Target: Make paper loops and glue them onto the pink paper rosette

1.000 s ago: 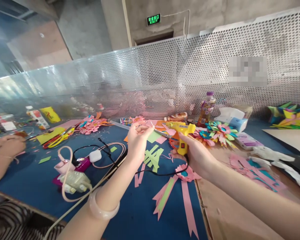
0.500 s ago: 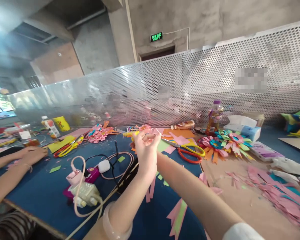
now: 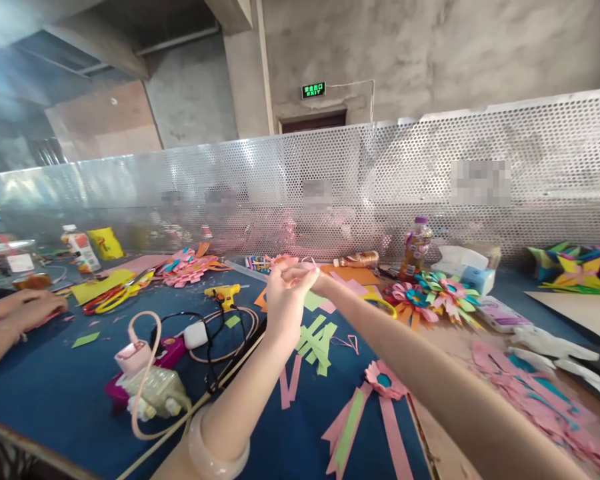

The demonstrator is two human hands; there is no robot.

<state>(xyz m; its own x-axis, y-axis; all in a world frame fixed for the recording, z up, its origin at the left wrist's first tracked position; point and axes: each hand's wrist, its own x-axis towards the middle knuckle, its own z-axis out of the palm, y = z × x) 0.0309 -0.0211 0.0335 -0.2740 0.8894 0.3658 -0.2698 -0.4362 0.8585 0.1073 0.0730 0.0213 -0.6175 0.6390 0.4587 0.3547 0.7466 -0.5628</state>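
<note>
My left hand [image 3: 285,303] is raised over the blue mat [image 3: 70,393], its fingers pinched on a small pink paper piece [image 3: 307,261]. My right arm reaches in from the lower right. My right hand [image 3: 324,283] meets the left hand from behind, and its fingers are hidden. A yellow glue gun [image 3: 223,292] lies on the mat to the left of my hands, with nothing holding it. Green paper strips [image 3: 317,340] and a pink rosette with ribbon tails [image 3: 383,380] lie below my hands.
Another person's hands [image 3: 25,310] rest at the left edge. A cluttered charger and cables [image 3: 153,387], scissors [image 3: 115,297], paper flowers [image 3: 430,297], a bottle [image 3: 415,247] and a tissue box [image 3: 467,267] sit around. A perforated metal screen [image 3: 430,173] closes the far side.
My right hand held the yellow glue gun a second ago; the gun now lies on the mat to the left, and the right hand has come back behind my left hand.
</note>
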